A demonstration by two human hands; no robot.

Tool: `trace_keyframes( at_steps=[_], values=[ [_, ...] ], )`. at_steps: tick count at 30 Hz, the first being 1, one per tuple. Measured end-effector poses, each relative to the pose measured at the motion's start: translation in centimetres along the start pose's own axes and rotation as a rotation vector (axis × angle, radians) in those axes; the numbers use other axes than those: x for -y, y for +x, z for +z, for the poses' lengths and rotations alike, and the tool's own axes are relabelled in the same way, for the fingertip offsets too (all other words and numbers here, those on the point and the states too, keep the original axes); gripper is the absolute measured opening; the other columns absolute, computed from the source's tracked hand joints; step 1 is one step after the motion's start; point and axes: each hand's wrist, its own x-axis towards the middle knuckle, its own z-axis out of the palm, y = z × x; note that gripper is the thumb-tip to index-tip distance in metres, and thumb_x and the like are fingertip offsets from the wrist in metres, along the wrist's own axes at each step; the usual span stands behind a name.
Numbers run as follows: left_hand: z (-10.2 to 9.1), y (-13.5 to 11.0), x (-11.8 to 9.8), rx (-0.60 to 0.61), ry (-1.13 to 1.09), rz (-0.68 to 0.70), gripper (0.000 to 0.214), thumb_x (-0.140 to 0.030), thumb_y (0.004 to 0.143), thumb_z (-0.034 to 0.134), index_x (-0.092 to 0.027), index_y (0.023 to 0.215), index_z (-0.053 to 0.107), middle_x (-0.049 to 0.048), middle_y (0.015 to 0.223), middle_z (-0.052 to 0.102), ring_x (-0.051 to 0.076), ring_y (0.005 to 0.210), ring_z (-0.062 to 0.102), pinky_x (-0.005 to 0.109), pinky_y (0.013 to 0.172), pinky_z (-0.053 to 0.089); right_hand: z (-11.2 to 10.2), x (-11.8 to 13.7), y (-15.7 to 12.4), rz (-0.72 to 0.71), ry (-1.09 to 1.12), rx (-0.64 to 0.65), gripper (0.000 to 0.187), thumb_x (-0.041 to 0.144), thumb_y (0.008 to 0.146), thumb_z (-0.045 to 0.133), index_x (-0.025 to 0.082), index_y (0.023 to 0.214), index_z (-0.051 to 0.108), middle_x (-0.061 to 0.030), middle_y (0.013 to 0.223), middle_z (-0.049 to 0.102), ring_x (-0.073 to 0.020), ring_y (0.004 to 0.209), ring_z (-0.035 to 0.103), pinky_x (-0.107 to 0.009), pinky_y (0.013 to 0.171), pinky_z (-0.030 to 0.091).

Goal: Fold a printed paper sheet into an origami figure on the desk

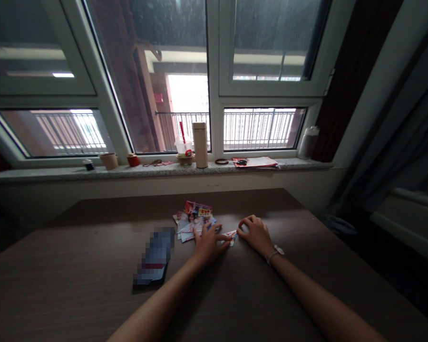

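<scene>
A small folded piece of colourful printed paper (233,235) lies low over the table between my two hands. My left hand (207,246) has its thumb and index finger on the paper's left side, while its other fingers spread out beside it. At the paper's right corner, my right hand (256,233) pinches with thumb and index finger, the remaining fingers curled. Just beyond my left hand rests a loose pile of printed paper sheets (196,216), partly covered by its fingers.
A phone with a blurred screen (155,256) lies left of my left forearm on the dark table (74,247). Along the windowsill (157,171) stand a beige flask (200,145), a plastic cup with a red straw (183,145), a brown pot (109,161), scissors (240,162) and papers (260,162).
</scene>
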Motion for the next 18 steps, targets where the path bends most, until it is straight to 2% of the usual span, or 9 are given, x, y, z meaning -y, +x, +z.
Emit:
trace_keyframes(
  at_steps=[13,18],
  values=[
    [0.2,0.0,0.1,-0.006,-0.016,0.013,0.018,-0.043,0.088,0.067,-0.046,0.103,0.076,0.0,0.142,0.056,0.038,0.14,0.035,0.078,0.111,0.002,0.2,-0.4,0.2,-0.015,-0.015,-0.017,0.015,0.033,0.088,0.059,0.028,0.098,0.07,-0.0055,0.107,0.059,-0.0238,0.103,0.055,-0.039,0.092,0.04],
    [0.2,-0.2,0.2,-0.011,-0.014,0.018,0.019,-0.045,0.089,0.065,-0.045,0.105,0.076,0.0018,0.141,0.056,0.037,0.14,0.036,0.078,0.111,0.004,0.4,-1.2,0.3,0.005,0.101,0.009,0.018,0.031,0.088,0.058,0.027,0.099,0.071,-0.0049,0.108,0.061,-0.0245,0.109,0.054,-0.043,0.099,0.038]
  ],
)
